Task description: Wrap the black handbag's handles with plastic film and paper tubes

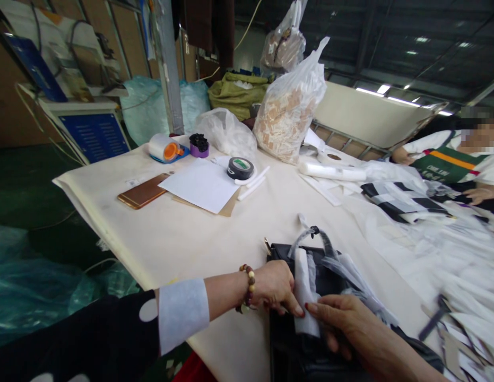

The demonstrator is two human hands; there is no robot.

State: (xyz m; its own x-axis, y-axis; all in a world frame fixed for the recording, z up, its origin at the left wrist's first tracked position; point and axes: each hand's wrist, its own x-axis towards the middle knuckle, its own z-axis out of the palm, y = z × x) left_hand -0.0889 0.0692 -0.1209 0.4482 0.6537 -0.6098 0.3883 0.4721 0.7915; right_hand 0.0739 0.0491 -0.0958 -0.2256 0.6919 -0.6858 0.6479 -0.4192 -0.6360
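Note:
A black handbag (288,353) lies at the table's near side, its top handle (328,241) covered in clear plastic film. A white roll of soft wrapping (302,270) runs lengthwise over the bag. My left hand (276,284), wearing a beaded bracelet, has its fingers curled in at the roll's left side, the thumb pressed on it. From the right, my right hand (344,321) pinches the roll's edge between thumb and fingers. The two thumbs nearly meet there. My right arm hides part of the bag and the plastic beside it.
A phone (142,191), white paper (201,185) and a tape roll (240,168) lie farther back. A bulging plastic sack (290,111) stands at the far edge. White wrapping sheets (414,254) and scraps spread over the right side, where a co-worker in a green apron (445,164) sits.

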